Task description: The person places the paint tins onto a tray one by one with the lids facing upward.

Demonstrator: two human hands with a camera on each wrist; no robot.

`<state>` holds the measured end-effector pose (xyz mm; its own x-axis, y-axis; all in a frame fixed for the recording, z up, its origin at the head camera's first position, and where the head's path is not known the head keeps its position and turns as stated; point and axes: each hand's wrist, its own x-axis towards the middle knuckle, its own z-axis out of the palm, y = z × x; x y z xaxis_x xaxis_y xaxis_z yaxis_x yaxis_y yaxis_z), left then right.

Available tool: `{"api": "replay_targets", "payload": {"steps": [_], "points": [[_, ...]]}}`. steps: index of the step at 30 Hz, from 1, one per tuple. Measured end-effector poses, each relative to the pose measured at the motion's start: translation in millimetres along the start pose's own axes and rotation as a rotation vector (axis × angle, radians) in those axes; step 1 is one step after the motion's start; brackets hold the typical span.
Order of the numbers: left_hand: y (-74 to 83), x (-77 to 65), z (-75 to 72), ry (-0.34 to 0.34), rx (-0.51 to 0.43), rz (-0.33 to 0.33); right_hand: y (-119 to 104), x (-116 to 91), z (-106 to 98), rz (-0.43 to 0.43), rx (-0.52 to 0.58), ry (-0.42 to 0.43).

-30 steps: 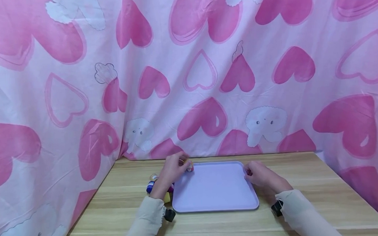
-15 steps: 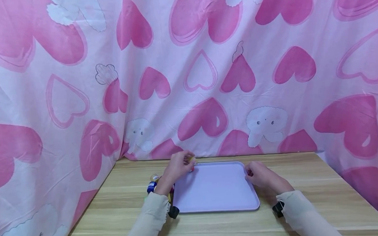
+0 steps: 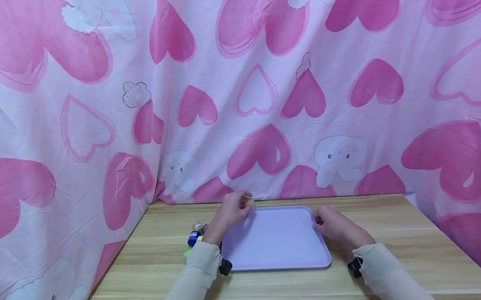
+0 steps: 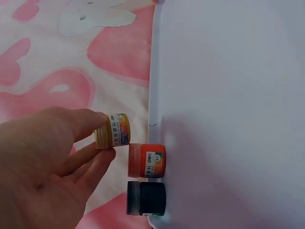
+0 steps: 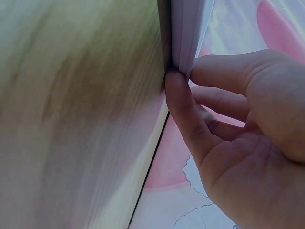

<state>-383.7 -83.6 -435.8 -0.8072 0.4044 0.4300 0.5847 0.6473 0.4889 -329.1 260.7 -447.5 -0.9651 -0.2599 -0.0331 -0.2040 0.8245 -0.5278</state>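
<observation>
My left hand (image 3: 232,211) pinches a small paint jar (image 4: 120,130) with a gold lid between thumb and fingers, at the tray's far left corner. In the left wrist view an orange paint jar (image 4: 148,161) and a dark paint jar (image 4: 147,198) sit side by side along the tray's edge, close to the held jar; the left hand hides them in the head view. The lilac tray (image 3: 277,242) lies flat on the table. At its right side, my right hand (image 3: 333,222) grips the rim, with thumb and forefinger (image 5: 180,93) on either side of it.
Left of the tray, partly behind the left forearm, several more paint jars are grouped, among them a blue jar (image 3: 193,238), a beige-topped jar (image 3: 196,225) and a green one (image 3: 187,254). A pink heart-print curtain (image 3: 254,100) hangs behind the wooden table (image 3: 149,279).
The left hand has moved a little right along the tray's far edge, carrying the gold-lidded paint jar. My right hand keeps its grip on the tray's rim.
</observation>
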Motion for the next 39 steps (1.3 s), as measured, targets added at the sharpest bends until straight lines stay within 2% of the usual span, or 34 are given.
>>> {"api": "replay_targets", "payload": {"steps": [6,11,17,21,31,39], "points": [[-1.3,1.9,4.2,-0.039,-0.014,-0.011,1.1,-1.0,0.9,-0.004,-0.009,0.009],[-2.1,3.0,8.2,-0.060,0.025,-0.036,1.0,-1.9,0.6,-0.008,-0.006,0.010],[0.2,0.8,13.2,-0.098,0.068,-0.125,-0.2,-3.2,0.6,0.002,-0.003,0.008],[2.6,-0.2,16.0,-0.117,0.076,-0.159,0.5,-3.2,1.5,0.004,-0.007,0.012],[3.6,-1.0,17.2,-0.114,0.081,-0.161,1.0,-1.6,0.5,-0.009,0.002,0.005],[4.1,-0.6,17.6,-0.103,0.125,-0.135,0.0,-2.4,1.1,-0.006,-0.002,0.010]]}}
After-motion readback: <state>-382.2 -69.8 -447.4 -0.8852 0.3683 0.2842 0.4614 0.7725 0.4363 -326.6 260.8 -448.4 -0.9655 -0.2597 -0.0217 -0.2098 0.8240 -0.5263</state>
